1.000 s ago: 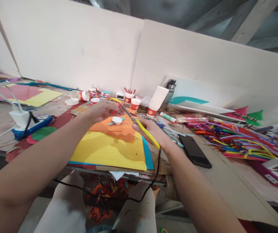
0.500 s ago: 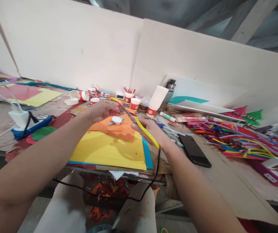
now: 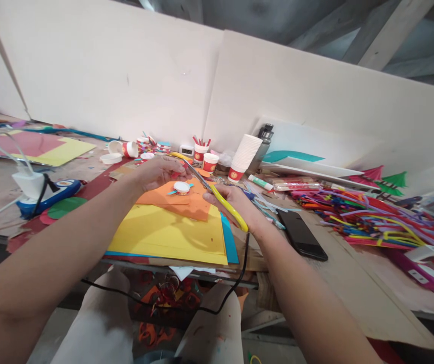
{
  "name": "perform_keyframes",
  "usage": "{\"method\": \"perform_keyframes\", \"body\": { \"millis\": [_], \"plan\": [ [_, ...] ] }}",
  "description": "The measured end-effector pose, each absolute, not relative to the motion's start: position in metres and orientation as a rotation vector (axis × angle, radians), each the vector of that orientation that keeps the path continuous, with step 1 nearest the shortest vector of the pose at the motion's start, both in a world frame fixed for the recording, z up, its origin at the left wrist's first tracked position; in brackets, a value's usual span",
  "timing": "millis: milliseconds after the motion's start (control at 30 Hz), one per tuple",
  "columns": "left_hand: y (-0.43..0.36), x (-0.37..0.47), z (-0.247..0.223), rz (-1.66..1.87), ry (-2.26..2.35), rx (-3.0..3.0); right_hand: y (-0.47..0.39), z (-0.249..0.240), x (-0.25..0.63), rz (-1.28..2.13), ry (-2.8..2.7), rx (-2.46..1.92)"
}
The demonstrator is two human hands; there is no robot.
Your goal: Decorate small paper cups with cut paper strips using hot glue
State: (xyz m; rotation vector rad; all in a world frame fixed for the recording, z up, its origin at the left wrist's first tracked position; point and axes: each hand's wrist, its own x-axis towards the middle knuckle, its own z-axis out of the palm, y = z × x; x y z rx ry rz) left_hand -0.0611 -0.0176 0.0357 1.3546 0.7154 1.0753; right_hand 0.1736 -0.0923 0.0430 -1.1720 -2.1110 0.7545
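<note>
My right hand (image 3: pixel 229 199) is closed round a yellow-handled tool (image 3: pixel 232 210) with a black cord, its metal end pointing up and left. My left hand (image 3: pixel 159 172) is closed on a small red piece (image 3: pixel 177 173), close to the tool's metal end. Just below and between the hands, a small white round cup piece (image 3: pixel 181 188) with blue strips at its sides rests on orange paper (image 3: pixel 163 194). Yellow paper (image 3: pixel 171 235) and blue paper (image 3: pixel 231 242) lie beneath that.
Stacked paper cups (image 3: pixel 245 159), a cup of red strips (image 3: pixel 200 151) and a clock (image 3: pixel 187 150) stand behind. Right: a black phone (image 3: pixel 302 235) and coloured pipe cleaners (image 3: pixel 372 217). Left: a blue power strip (image 3: pixel 50 197) with a white charger.
</note>
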Motion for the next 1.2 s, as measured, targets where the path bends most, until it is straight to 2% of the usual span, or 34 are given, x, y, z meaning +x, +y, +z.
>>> {"method": "perform_keyframes", "body": {
  "millis": [133, 267, 567, 700, 833, 900, 1000, 1200],
  "plan": [
    [-0.016, -0.063, 0.035, 1.087, 0.721, 1.338, -0.094, 0.041, 0.173, 0.811, -2.053, -1.209],
    [-0.014, -0.064, 0.034, 1.029, 0.738, 1.372, -0.087, 0.033, 0.176, 0.836, -1.912, -1.427],
    [-0.013, -0.060, 0.028, 0.993, 0.821, 1.416, -0.081, 0.021, 0.178, 0.168, -2.122, -1.984],
    [-0.013, -0.053, 0.024, 0.986, 0.821, 1.425, -0.087, 0.019, 0.174, 0.173, -2.249, -1.965],
    [-0.020, -0.044, 0.022, 0.957, 0.781, 1.446, -0.085, 0.018, 0.169, 0.033, -2.154, -1.732],
    [-0.024, -0.038, 0.021, 0.964, 0.758, 1.421, -0.082, 0.018, 0.165, 0.125, -1.976, -1.494],
    [-0.028, -0.031, 0.017, 0.958, 0.730, 1.405, -0.077, 0.019, 0.155, 0.441, -1.737, -1.193],
    [-0.030, -0.024, 0.013, 0.957, 0.751, 1.496, -0.077, 0.020, 0.138, 0.752, -1.543, -1.048]
  ]
}}
